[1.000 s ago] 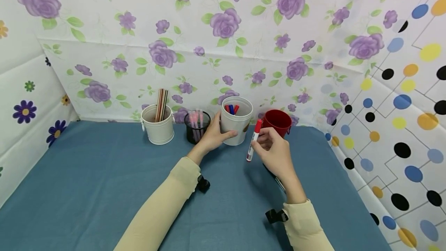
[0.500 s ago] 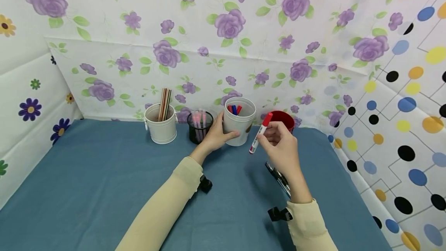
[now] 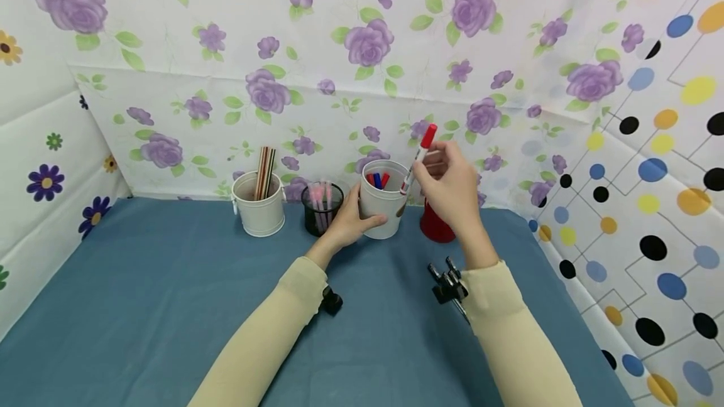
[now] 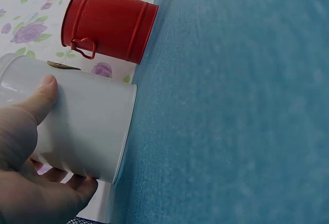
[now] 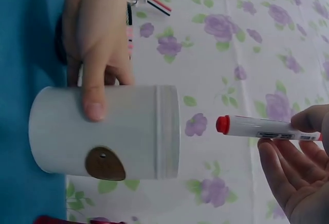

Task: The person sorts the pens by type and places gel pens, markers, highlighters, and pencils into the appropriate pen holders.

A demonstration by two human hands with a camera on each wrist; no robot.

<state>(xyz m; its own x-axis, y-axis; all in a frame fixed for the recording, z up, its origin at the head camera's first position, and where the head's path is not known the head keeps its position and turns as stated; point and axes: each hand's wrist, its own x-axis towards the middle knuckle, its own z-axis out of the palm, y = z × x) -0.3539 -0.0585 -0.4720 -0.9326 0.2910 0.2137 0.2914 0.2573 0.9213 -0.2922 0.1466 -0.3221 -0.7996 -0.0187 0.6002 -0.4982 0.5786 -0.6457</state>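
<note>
My left hand grips the side of a white metal pail, thumb on its front and fingers round its left side. The pail stands upright with red and blue marker ends showing inside. With thumb and fingertips my right hand pinches a red-capped whiteboard marker. It is tilted, red cap up, and its lower end is close to the pail's right rim in the head view. In the right wrist view the marker's end is apart from the pail's mouth.
A red pail stands right of the white one. On the left are a black mesh cup with pink pens and a cream pail with striped sticks. Several dark pens lie on the blue cloth by the right wrist.
My right hand has risen and moved away from me, lifting the marker from beside the white pail to its rim. The left hand keeps its grip on the pail.
</note>
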